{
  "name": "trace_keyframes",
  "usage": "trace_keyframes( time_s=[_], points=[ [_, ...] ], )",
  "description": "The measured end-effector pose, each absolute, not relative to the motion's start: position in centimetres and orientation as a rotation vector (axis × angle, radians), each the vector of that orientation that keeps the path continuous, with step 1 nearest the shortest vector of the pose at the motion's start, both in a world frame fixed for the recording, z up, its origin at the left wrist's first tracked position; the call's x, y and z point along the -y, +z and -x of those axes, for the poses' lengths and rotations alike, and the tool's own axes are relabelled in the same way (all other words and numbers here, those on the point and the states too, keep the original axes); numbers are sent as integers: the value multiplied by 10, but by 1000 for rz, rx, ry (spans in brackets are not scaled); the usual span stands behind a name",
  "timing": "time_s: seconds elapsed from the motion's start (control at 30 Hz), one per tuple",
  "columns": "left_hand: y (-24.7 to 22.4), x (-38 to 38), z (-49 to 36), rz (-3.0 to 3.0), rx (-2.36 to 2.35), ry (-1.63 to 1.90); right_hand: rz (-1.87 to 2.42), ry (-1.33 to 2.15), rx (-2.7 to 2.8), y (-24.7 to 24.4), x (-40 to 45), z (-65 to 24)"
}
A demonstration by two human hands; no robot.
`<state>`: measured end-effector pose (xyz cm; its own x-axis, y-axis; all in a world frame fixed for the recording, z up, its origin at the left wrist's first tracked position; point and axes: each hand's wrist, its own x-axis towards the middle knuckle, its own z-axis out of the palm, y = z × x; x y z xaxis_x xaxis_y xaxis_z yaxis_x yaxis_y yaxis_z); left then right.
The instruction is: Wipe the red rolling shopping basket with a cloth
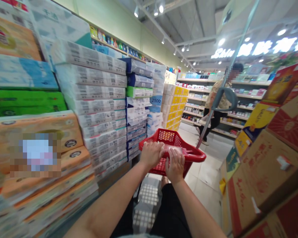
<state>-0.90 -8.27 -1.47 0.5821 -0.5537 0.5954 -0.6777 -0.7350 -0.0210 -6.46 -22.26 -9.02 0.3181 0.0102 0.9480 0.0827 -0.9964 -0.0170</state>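
Observation:
Ahead of me is a red plastic shopping cart (198, 156) with perforated basket walls. Both of my hands rest at its near edge. My left hand (151, 154) wraps over the handle on the left side. Just to the right, my right hand (175, 162) curls its fingers over the same handle, which is partly covered by the hands. A pinkish, shiny patch shows on the bar between and beyond my fingers; its kind is unclear. Inside the basket I can make out only the perforated wall.
Tall stacks of packaged tissue (101, 89) line the left side. Cardboard cartons (263, 165) are piled close on the right. A slanted pole with a grey handle (224, 99) stands right of the cart. Beyond it a person (215, 99) walks near stocked shelves (196, 89) on the tiled floor (208, 172).

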Motion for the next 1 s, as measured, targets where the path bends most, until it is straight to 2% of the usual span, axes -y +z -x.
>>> trace_keyframes(
  time_s=[0.13, 0.33, 0.5, 0.73, 0.9, 1.0],
  points=[
    [-7, 85, 7, -2650, 1012, 693, 2488, -1807, 83, -91, 222, 66],
    [-22, 80, 8, -2517, 1132, 982, 2464, -1814, 87, -88, 222, 63],
    [-20, 86, -12, -2573, 1052, 890, 2458, -1850, 66, -88, 221, 57],
    [-35, 76, 1, -2430, 1196, 1143, 2473, -1783, 64, -87, 222, 62],
    [-23, 83, 4, -2566, 1043, 985, 2509, -1726, 66, -84, 221, 66],
    [-30, 81, 4, -2513, 1120, 1063, 2493, -1735, 68, -84, 221, 66]
  ],
)
